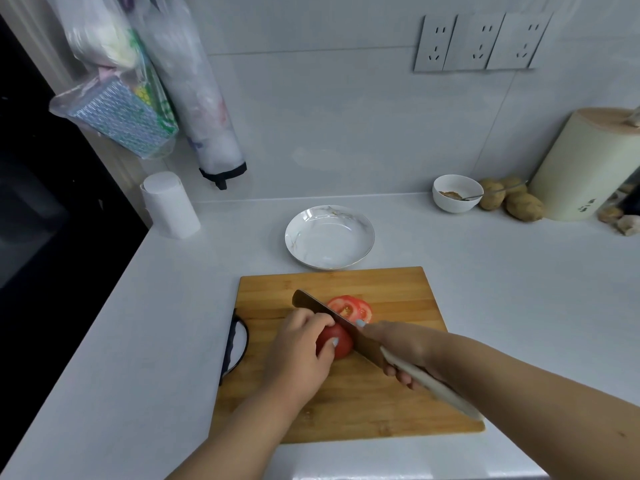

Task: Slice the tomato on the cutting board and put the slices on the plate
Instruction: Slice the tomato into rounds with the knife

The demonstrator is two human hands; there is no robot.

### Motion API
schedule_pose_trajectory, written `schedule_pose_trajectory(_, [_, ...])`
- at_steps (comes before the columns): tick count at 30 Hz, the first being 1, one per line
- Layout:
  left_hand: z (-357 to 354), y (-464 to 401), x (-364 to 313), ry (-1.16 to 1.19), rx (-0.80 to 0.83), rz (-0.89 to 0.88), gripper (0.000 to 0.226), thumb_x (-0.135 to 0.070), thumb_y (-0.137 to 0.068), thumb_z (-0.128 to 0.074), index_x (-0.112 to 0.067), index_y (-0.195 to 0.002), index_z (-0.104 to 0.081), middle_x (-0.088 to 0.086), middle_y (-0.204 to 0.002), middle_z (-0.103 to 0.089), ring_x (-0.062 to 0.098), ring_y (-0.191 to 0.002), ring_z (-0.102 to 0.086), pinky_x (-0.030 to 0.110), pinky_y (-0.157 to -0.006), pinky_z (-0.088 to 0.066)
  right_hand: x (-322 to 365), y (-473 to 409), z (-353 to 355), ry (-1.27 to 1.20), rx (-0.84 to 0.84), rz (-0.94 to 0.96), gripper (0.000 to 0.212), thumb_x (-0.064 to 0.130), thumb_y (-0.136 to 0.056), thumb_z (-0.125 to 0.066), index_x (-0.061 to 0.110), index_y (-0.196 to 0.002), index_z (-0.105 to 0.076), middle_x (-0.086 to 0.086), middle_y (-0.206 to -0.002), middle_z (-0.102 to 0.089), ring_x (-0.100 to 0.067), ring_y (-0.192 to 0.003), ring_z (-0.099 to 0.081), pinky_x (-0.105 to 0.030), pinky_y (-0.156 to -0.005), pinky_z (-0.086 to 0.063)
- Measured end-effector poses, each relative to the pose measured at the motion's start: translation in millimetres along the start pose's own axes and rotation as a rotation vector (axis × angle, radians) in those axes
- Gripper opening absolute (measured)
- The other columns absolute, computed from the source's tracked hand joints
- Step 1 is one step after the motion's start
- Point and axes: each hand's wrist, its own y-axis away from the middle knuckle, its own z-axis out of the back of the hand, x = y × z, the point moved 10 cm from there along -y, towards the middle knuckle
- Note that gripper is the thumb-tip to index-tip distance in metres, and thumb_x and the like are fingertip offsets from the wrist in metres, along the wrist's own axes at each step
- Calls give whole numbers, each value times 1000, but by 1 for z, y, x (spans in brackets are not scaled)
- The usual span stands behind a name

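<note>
Nearest to us, our right hand (403,348) is closing firmly around the pale handle of the knife (346,329), with the index finger lying forward along the back of the blade. Our left hand (298,351) is curling over the uncut part of the tomato (337,341), pressing it down on the cutting board (398,296); the fingers are bending on top of it and the thumb is touching its near side, so this hand is grasping the tomato and nothing else.

We are holding the blade just beside the cut face of the tomato, on the side away from the left hand. The long axis of the knife is running diagonally, from the handle near us on the right to the tip further away on the left. We cannot tell if the edge is already entering the flesh or only resting against it.

On the far side of the blade, the slices (350,308) are lying flat on the board, overlapping each other. We judge that the next cut depends on keeping the blade parallel to the cut face while the left fingertips are staying clear of the edge, because they are very near to it.

Beyond the far edge of the board, the plate (329,214) is standing with no slices in it yet, so we are judging the moving step not started.
</note>
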Motion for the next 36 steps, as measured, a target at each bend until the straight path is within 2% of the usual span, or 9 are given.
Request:
schedule_pose_trajectory(2, [0, 2, -4, -12, -8, -34, 28, -37, -87, -58, -33, -114, -53, -15, -110, -44, 3, -98, -45, 20, -74, -50, 5, -3, 0, 23, -17, 30, 67, 74, -87, -36, 15, -120, -42, -3, -55, -54, -14, -40, -46, -20, -45, -42])
schedule_pose_trajectory(7, [-1, 4, -4, -7, -6, -39, 29, -35, -85, -62, -33, -112, -54, -16, -107, -44, 3, -97, -44, 16, -75, -47, 16, -7, -3, 37, -71, 80, 64, 71, -90, -33, 12, -100, -54, -3, -52, -51, -14, -40, -44, -24, -47, -41])
schedule_pose_trajectory(9, [0, 5, -4, 0, -3, -28, 28, -36, -85, -62, -34, -112, -54, -15, -108, -44, 3, -98, -44, 17, -75, -47, 20, -9, -2, 25, -95, 126, 58, 66, -93, -32, 17, -116, -55, -5, -60, -52, -14, -42, -44, -23, -46, -40])
schedule_pose_trajectory(12, [2, 5, 1, 34, -7, 7, 27, -36, -85, -62, -34, -112, -54, -14, -109, -44, 6, -97, -47, 15, -73, -46, 11, -11, 0, -15, -99, 83, 70, 69, -89, -33, 16, -129, -57, -8, -66, -53, -16, -46, -44, -24, -48, -39])
schedule_pose_trajectory(14, [2, 5, 4, 57, -2, 31, 27, -36, -86, -61, -36, -112, -53, -15, -111, -44, 5, -97, -48, 12, -70, -43, 8, -8, 2, -53, -91, 59, 69, 71, -88, -36, 11, -107, -65, -5, -54, -52, -15, -42, -43, -22, -47, -37])
schedule_pose_trajectory(17, [0, 4, 8, 84, 15, 64, 29, -37, -86, -61, -38, -113, -51, -16, -114, -43, 5, -99, -48, 11, -72, -42, 6, -3, 4, -91, -82, 42, 62, 66, -91, -36, 10, -69, -52, 0, -42, -46, -13, -36, -39, -21, -45, -33])
schedule_pose_trajectory(21, [-1, 3, 14, 123, 22, 94, 28, -37, -88, -59, -39, -115, -52, -16, -116, -44, 5, -102, -50, 20, -79, -49, 13, -1, 7, -113, -59, 80, 61, 69, -87, -37, 11, -72, -52, -4, -56, -49, -15, -39, -40, -23, -46, -32])
schedule_pose_trajectory(27, [0, -2, 15, 75, -11, 107, 22, -38, -91, -52, -33, -112, -56, -12, -113, -49, 8, -95, -53, 17, -72, -46, 45, 38, 29, -32, -137, 277, 51, 60, -97, -31, 20, -77, -56, -5, -61, -49, -15, -38, -40, -20, -45, -36])
schedule_pose_trajectory(36, [1, -6, 11, 33, -21, 60, 17, -37, -93, -49, -32, -109, -55, -11, -110, -49, 8, -91, -51, 21, -72, -46, 28, 65, 27, 80, -92, 213, 42, 62, -95, -32, 27, -93, -55, -4, -63, -50, -15, -40, -41, -20, -43, -37])
